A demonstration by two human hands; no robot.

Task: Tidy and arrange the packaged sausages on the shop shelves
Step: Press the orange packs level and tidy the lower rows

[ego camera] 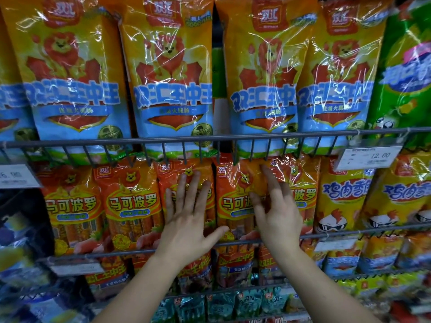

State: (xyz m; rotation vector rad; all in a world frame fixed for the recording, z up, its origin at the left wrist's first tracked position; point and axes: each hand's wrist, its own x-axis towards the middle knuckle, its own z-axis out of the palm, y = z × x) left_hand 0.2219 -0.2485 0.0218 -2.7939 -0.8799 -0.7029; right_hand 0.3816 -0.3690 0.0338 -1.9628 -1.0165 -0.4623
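A row of orange sausage packs stands on the middle shelf behind a grey wire rail (130, 251). My left hand (189, 220) lies flat with spread, straight fingers on the third orange pack (186, 173). My right hand (277, 213) presses with straight fingers on the fourth orange pack (233, 201), its index finger reaching toward the pack's top. Neither hand grips anything. Above, large orange-and-blue lion sausage packs (172, 73) stand in a row behind the upper wire rail (210, 139).
Yellow chicken-sausage packs (342, 199) stand to the right on the middle shelf, and a green pack (405, 66) at the upper right. Price tags (368, 157) (16, 176) hang on the upper rail. Smaller packs fill the lower shelves (233, 266).
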